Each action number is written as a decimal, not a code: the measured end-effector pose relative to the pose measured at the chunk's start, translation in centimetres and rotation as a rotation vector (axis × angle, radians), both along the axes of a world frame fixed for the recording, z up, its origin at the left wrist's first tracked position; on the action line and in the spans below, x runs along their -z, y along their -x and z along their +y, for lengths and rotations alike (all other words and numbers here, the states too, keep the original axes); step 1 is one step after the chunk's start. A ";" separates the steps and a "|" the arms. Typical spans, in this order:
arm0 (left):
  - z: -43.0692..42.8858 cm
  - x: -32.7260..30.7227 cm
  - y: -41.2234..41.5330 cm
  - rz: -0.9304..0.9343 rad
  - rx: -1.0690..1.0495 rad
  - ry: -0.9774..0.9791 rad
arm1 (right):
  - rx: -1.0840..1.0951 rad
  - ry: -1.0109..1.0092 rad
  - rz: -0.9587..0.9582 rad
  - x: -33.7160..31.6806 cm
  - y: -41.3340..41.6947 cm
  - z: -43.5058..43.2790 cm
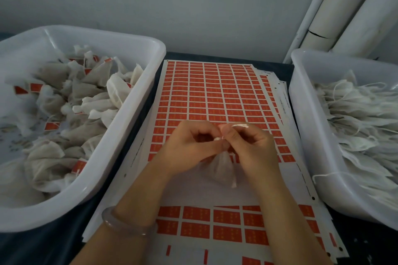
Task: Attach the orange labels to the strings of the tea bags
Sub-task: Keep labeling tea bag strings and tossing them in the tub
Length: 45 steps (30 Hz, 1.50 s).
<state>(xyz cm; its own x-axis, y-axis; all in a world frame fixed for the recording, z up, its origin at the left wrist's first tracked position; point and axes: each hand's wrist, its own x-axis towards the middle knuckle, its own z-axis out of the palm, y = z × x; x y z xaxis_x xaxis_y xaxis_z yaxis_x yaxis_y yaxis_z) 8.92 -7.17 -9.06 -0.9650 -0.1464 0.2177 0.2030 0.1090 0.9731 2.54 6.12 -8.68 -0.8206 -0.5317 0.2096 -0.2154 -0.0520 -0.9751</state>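
A sheet of orange labels (215, 92) lies flat in the middle of the dark table, on a stack of similar sheets. Above its near part my left hand (189, 146) and my right hand (252, 146) meet with curled fingers. Between their fingertips they pinch the white string (240, 125) of a tea bag (224, 165), which hangs below the hands. Whether a label is between the fingers is hidden. A pale bangle (127, 225) circles my left wrist.
A white tub (120, 127) at the left holds several tea bags with orange labels on them. A white tub (305, 135) at the right holds several unlabelled bags with loose strings. White pipes (344, 13) lean in the far right corner against the wall.
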 end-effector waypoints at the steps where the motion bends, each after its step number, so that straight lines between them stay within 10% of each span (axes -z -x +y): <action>1: 0.0 0.0 0.0 0.021 -0.032 -0.035 | -0.016 -0.004 -0.026 0.0 0.1 0.0; 29: -0.7 0.0 -0.5 0.110 0.096 -0.028 | -0.325 -0.121 0.070 0.2 1.2 1.4; 45: 0.5 0.2 -0.2 0.056 -0.270 -0.109 | 0.007 -0.068 0.440 0.5 0.1 0.2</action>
<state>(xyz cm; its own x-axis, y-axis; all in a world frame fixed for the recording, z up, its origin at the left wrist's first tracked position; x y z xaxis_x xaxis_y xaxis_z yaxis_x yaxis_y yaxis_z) 9.11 -6.67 -9.31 -0.8752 -0.4211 0.2382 0.2342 0.0621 0.9702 2.39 6.30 -9.22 -0.6646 -0.5514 0.5042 -0.6106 0.0120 -0.7918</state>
